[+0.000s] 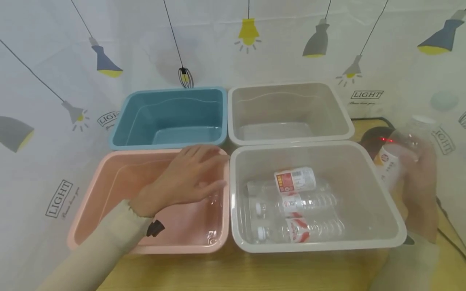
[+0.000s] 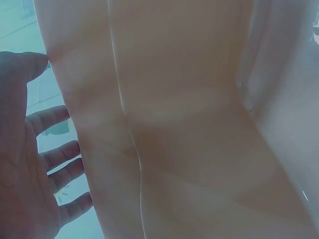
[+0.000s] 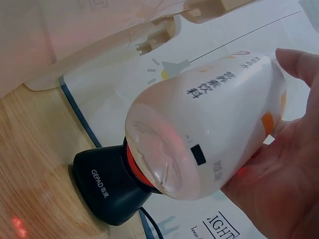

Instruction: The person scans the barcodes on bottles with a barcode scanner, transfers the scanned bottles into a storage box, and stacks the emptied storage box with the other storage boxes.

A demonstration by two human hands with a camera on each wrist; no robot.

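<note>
My right hand [image 1: 420, 190] grips a clear plastic bottle [image 3: 214, 124] with a white label, to the right of the bins. In the right wrist view the bottle's base faces a black barcode scanner [image 3: 109, 186], overlapping its red-rimmed head. My left hand [image 1: 185, 173] hangs over the pink bin [image 1: 226, 202], fingers loosely extended towards the right and holding nothing. In the left wrist view its fingertips [image 2: 75, 201] come right at the bin's edge. Three clear bottles [image 1: 309, 202] with red-and-white labels lie on their sides in the front right whitish bin [image 1: 316, 247].
Behind stand a blue bin [image 1: 167, 147] and a beige bin [image 1: 291, 142], rims close to the front pair. All rest on a wooden table [image 1: 233, 270]. A black cable [image 1: 449, 242] runs along the right side. A lamp-patterned cloth [image 1: 218, 44] hangs behind.
</note>
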